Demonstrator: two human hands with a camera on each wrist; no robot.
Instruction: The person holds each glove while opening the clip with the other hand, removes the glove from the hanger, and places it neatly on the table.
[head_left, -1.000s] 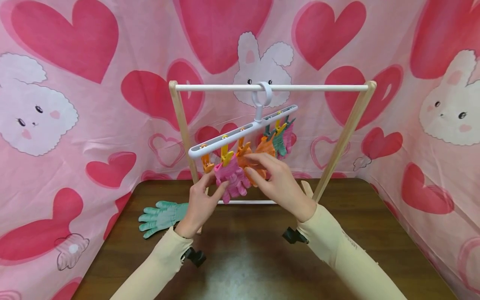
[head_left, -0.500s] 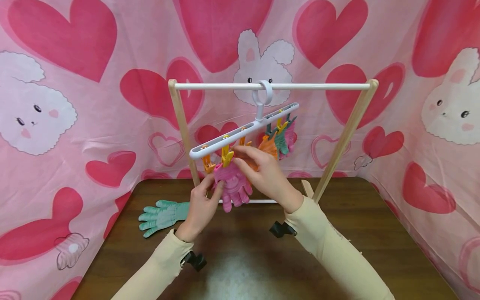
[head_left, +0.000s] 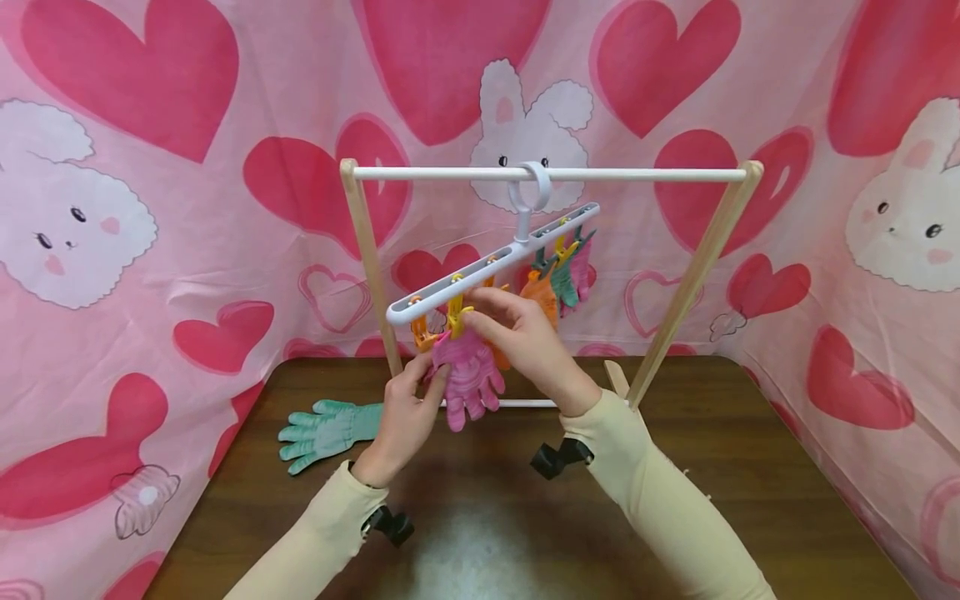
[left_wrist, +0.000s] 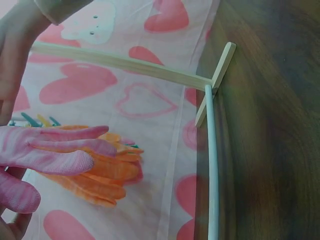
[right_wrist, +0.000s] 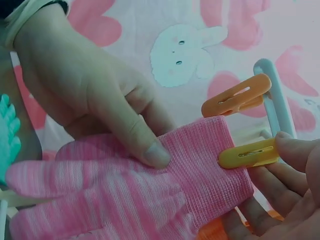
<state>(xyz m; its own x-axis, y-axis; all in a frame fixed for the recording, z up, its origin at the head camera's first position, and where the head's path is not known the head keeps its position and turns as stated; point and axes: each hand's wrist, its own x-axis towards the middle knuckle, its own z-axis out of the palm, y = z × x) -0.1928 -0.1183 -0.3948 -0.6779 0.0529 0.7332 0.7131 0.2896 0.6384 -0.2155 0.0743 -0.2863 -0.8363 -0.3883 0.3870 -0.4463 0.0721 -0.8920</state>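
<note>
Backdrop: pink cloth (head_left: 300, 75) printed with red hearts and white rabbits, hung behind and on both sides of a dark brown wooden desk (head_left: 772, 500). On the desk stands a rack (head_left: 678, 287) with pale wooden legs and a white top rod (head_left: 637, 175); a white hanger (head_left: 491, 268) hooks over the rod near its middle, its bar running obliquely, near end to the left.

Hands: both at the near half of the hanger, apart from each other. Left hand (head_left: 405, 412) pinches the side of a pink glove (head_left: 471, 375), thumb on the front near the cuff. Right hand (head_left: 532, 354) pinches a yellow clip (right_wrist: 250, 154), thumb on its upper end, other fingers behind.

Pink glove: below the hanger bar, fingers downward, cuff up. Nose of the yellow clip overlaps the cuff; full closure cannot be judged. Orange clip (right_wrist: 237, 95) sits just beside, at the bar's near end.

Farther along the bar: an orange glove (head_left: 540, 293), a teal glove (head_left: 564, 285) and a second pink one (head_left: 581, 271). Green glove (head_left: 330, 432) lies on the desk, left side, fingers pointing left, cuff end behind the left hand.
</note>
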